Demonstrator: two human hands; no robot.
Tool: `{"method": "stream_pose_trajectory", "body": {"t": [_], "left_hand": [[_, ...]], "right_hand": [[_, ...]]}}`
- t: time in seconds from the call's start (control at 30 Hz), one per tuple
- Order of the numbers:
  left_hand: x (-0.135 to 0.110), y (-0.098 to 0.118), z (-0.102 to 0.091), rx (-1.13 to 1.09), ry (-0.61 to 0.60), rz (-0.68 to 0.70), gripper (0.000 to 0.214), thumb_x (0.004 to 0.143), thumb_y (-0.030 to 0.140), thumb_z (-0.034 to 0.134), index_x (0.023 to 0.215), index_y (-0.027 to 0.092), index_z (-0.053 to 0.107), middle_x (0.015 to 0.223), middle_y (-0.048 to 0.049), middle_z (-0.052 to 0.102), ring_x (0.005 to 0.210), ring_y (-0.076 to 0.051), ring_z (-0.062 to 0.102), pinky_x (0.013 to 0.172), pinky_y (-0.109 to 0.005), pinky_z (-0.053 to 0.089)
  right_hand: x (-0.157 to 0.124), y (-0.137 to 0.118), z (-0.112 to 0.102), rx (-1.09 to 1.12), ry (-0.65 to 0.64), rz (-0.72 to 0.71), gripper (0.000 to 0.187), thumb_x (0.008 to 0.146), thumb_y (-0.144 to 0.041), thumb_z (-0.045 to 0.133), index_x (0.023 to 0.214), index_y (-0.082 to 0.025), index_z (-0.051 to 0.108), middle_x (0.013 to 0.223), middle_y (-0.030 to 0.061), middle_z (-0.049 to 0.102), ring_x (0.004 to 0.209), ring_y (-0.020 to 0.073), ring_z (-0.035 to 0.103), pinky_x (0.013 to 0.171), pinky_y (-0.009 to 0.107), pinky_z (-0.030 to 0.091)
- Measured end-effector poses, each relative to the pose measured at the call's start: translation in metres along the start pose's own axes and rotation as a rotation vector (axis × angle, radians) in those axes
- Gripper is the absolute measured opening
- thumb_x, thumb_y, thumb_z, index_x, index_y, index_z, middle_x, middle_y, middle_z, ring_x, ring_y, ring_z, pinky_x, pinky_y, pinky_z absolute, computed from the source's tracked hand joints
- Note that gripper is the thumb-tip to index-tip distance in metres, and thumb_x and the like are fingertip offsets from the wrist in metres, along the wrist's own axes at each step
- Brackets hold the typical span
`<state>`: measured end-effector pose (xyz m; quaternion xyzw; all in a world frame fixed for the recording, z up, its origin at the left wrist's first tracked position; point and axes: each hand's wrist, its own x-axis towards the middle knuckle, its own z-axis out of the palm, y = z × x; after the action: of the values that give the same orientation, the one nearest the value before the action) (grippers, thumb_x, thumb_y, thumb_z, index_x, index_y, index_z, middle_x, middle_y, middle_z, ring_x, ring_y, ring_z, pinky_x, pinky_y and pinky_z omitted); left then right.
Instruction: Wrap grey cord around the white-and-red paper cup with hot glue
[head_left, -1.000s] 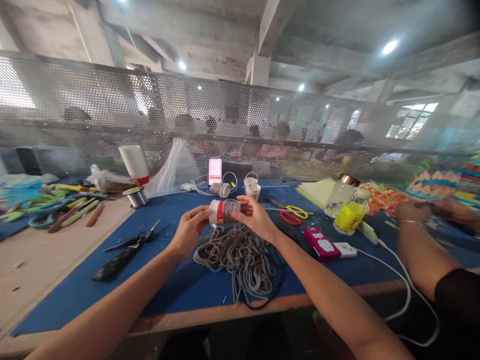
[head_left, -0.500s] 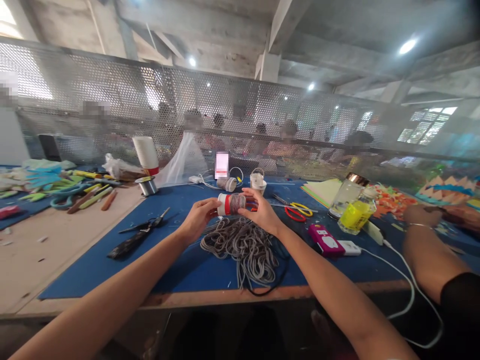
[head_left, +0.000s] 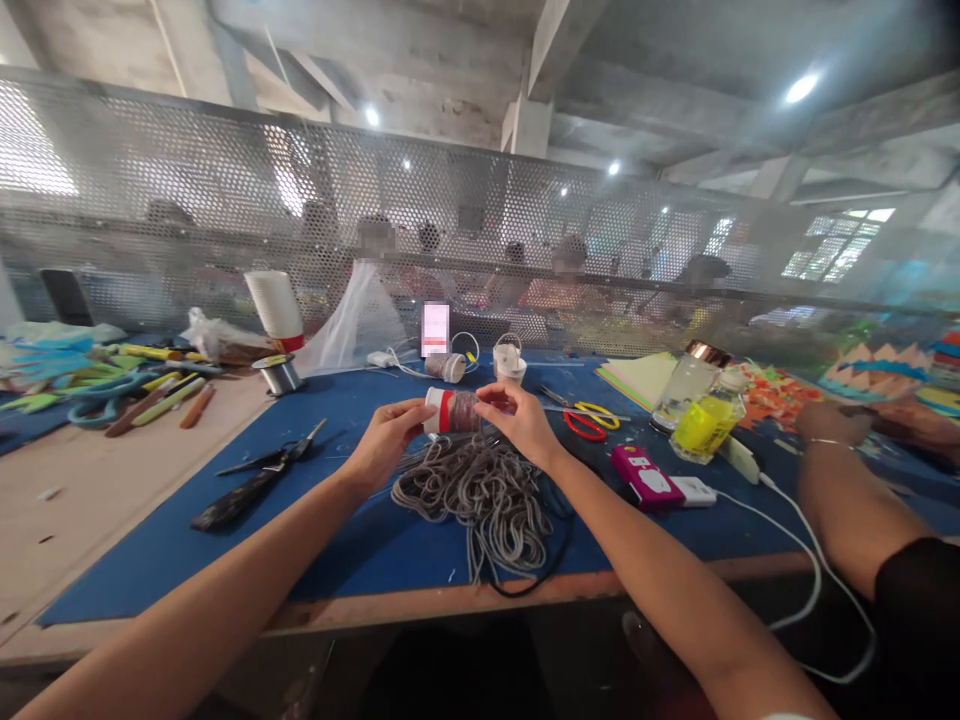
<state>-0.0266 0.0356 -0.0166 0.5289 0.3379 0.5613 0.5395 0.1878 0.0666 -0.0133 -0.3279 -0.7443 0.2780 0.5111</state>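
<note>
Grey cord is winding about one end of a paper cup (head_left: 436,409), and from where I'm standing the cup is lying sideways in the air between two hands, just above a loose heap of cord (head_left: 480,490). The left hand (head_left: 384,440) is pinching the white end between thumb and fingers, beside the red band, probably to keep the cup steady and the wrapped part clear. The right hand (head_left: 525,425) is bending its fingers about the wrapped end; whether they are pinching a strand or simply bracing the cup, I cannot tell. The heap is sitting right under the hands, perhaps so the cord is feeding up without a long reach. Behind the cup, a phone (head_left: 436,330) is standing upright near a wrapped cup (head_left: 444,367) lying on its side, its screen seemingly facing the worker for easy viewing. Red-and-yellow scissors (head_left: 587,428) are resting on the blue worktop (head_left: 300,560) near the right hand, while black scissors (head_left: 262,478) are lying to the left.
</note>
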Motion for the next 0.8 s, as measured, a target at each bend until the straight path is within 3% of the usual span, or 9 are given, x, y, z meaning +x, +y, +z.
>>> {"method": "stream_pose_trajectory", "body": {"t": [0.23,0.4,0.5,0.6,0.7,0.8], "left_hand": [[-0.001,0.002,0.003,0.02,0.044,0.009,0.019,0.074,0.032,0.073,0.084,0.017,0.078,0.079,-0.0066,0.073,0.078,-0.019,0.065,0.077,-0.029,0.048],[0.001,0.003,0.0,-0.002,0.097,0.027,0.019,0.073,0.031,0.073,0.083,0.016,0.077,0.085,-0.0068,0.074,0.079,-0.019,0.065,0.078,-0.028,0.048],[0.002,0.002,-0.002,-0.015,0.126,0.042,0.019,0.073,0.031,0.073,0.082,0.015,0.076,0.084,-0.0061,0.073,0.076,-0.017,0.063,0.076,-0.027,0.048],[0.003,0.002,-0.003,-0.031,0.124,0.052,0.02,0.074,0.032,0.071,0.083,0.015,0.076,0.084,-0.0062,0.073,0.079,-0.018,0.063,0.078,-0.028,0.048],[0.003,0.004,-0.003,-0.022,0.123,0.046,0.019,0.074,0.034,0.07,0.082,0.017,0.075,0.085,-0.0059,0.072,0.081,-0.019,0.063,0.081,-0.029,0.048],[0.004,0.003,-0.003,-0.014,0.132,0.051,0.019,0.074,0.035,0.07,0.081,0.018,0.075,0.086,-0.0058,0.072,0.081,-0.019,0.063,0.081,-0.029,0.049]], "right_hand": [[0.0,-0.014,-0.003,-0.055,0.011,-0.123,0.009,0.083,-0.028,0.063,0.082,-0.019,0.065,0.104,0.0058,0.067,0.1,0.0174,0.061,0.093,0.032,0.045],[-0.001,-0.022,-0.008,-0.084,-0.012,-0.177,0.013,0.086,-0.031,0.061,0.083,-0.019,0.064,0.104,0.0051,0.066,0.102,0.0171,0.061,0.096,0.031,0.043],[0.006,-0.013,-0.019,-0.131,0.076,-0.078,0.022,0.09,-0.038,0.053,0.092,-0.019,0.064,0.097,0.0045,0.068,0.089,0.0168,0.064,0.084,0.028,0.048],[0.015,0.003,-0.041,-0.385,0.171,0.037,0.024,0.091,-0.037,0.049,0.092,-0.018,0.064,0.093,0.0048,0.069,0.084,0.0172,0.064,0.081,0.028,0.047],[0.016,0.018,-0.065,-0.813,0.048,0.271,0.023,0.092,-0.034,0.046,0.093,-0.021,0.065,0.094,0.0043,0.07,0.089,0.0177,0.064,0.079,0.026,0.045],[0.008,0.03,-0.08,-0.925,-0.005,0.368,0.019,0.087,-0.035,0.056,0.083,-0.019,0.066,0.091,0.009,0.07,0.087,0.0226,0.065,0.076,0.03,0.044]]}}
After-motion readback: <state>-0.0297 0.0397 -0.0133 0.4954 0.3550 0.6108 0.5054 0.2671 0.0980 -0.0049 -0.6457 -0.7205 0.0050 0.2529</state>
